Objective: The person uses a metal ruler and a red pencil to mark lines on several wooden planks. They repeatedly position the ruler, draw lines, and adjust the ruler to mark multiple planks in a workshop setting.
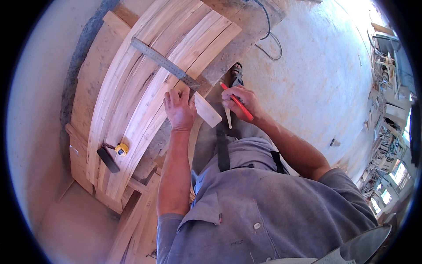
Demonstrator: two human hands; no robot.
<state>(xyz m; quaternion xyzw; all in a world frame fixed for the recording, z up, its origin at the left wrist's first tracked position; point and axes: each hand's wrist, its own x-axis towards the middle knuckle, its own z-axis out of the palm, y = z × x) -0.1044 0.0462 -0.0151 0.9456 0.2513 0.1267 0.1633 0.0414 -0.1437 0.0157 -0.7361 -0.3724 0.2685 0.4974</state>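
Observation:
Several pale planks [132, 101] lie side by side, seeming to curve in this view. Across them runs the ruled metal blade of a try square [166, 64], its light wooden stock [207, 111] sticking out past the near edge of the planks. My left hand [180, 110] is closed at the corner where blade and stock meet, fingers on the wood and thumb against the stock. Off to the right of the stock, my right hand [242, 102] grips a red pencil [239, 104], apart from the planks. A pale narrow strip [228, 119] shows just under that hand.
On the planks' lower end sit a yellow tape measure [121, 149] and a dark rectangular block [107, 159]. More timber [136, 220] lies at lower left. A dark cable [277, 48] loops over the floor beyond. Piled wood scraps [382, 127] line the far right.

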